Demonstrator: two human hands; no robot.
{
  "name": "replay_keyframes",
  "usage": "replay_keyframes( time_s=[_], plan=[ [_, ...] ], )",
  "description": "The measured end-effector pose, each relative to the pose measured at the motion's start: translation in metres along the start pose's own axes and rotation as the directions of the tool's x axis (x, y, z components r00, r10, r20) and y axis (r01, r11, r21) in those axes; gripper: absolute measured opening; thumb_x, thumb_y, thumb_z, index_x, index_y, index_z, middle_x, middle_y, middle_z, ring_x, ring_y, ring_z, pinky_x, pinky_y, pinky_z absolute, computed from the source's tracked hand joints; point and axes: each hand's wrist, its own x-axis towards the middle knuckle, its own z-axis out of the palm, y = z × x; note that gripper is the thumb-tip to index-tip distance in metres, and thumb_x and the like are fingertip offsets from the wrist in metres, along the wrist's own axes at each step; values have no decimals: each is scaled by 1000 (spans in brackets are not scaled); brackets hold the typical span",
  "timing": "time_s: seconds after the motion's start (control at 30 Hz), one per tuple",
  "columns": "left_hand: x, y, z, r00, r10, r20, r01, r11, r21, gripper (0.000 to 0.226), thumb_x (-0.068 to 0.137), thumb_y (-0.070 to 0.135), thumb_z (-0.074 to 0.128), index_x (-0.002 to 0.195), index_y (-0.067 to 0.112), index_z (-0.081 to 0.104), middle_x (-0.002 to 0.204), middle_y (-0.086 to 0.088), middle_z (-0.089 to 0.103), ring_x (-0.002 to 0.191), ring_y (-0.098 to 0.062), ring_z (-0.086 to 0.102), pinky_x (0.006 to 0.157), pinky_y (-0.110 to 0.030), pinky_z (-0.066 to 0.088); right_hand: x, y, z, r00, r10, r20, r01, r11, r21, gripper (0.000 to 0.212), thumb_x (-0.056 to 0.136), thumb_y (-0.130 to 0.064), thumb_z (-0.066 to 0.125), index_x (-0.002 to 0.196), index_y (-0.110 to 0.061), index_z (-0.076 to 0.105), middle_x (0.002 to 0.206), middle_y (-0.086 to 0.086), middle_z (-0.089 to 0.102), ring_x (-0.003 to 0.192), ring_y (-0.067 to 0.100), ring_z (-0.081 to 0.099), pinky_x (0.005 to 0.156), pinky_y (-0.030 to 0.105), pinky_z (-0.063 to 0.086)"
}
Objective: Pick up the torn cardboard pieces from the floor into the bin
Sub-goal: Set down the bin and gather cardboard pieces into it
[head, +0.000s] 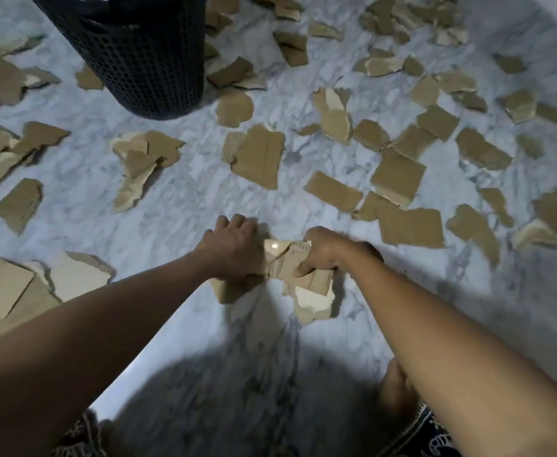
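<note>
Cardboard (pixel 289 263) clutched by left hand (pixel 234 250) and right hand (pixel 325 253) — both curled tight round it — low over floor (pixel 188 201); bin (pixel 138 61) beyond.

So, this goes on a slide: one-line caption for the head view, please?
Left hand and right hand grip torn cardboard pieces over a scrap-strewn marble floor, black mesh bin ahead.

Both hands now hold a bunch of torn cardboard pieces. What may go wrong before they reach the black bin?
1. The bundle of torn brown cardboard pieces looks loose; its lower pieces hang below the left hand and right hand and may slip out during the lift.
2. Many scattered cardboard pieces lie on the white marble floor towards the black perforated plastic bin; stepping on them might cause a slip.
</note>
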Motion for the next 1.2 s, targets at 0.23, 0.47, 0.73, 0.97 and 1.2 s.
replay_keyframes(
  time_s=[0.23, 0.47, 0.73, 0.97, 1.2],
  plan=[
    [5, -21, -11, 985, -48, -165, 47, 999, -10, 115, 52, 92, 57, 143, 25, 34, 140, -4, 37, 126, -32, 36, 99, -52, 40, -7, 67, -54, 964, 264, 20, -264, 964, 34, 70, 65, -39, 91, 112, 1, 58, 111, 14, 66, 95, 31, 66, 78, 38, 57],
    [0, -28, -14, 948, -246, -201, 186, 943, -277, 44, 91, 52, 53, 118, 17, 57, 131, -9, 51, 120, -37, 43, 95, -49, 39, 1, 57, -26, 980, 201, 1, -200, 977, 74, 92, 72, -34, 88, 145, -1, 41, 139, 16, 53, 119, 33, 57, 91, 38, 53],
    [10, -42, -22, 953, -302, 27, 292, 887, -357, 74, 76, 36, 82, 135, 11, 44, 128, -13, 54, 109, -29, 57, 78, -29, 44, 9, 45, -65, 982, 190, -20, -178, 948, 264, 71, 70, -30, 89, 125, -5, 51, 122, 14, 61, 102, 33, 62, 81, 41, 55],
    [22, -39, -18, 957, -261, 126, 283, 937, -208, 66, 65, 52, 83, 113, 12, 59, 96, 0, 58, 88, -21, 58, 73, -33, 51, 6, 144, -96, 912, 401, 82, -401, 836, 375, 96, 54, -37, 96, 135, -8, 53, 125, 12, 64, 109, 34, 63, 96, 52, 52],
    [32, -37, -24, 972, -196, 132, 221, 952, -211, 57, 73, 34, 82, 119, 12, 58, 113, -8, 63, 100, -25, 60, 75, -30, 50, 15, 2, -64, 998, 62, -5, -62, 986, -158, 67, 71, -44, 85, 123, -9, 57, 120, 7, 61, 96, 29, 63, 75, 39, 57]
  ],
)
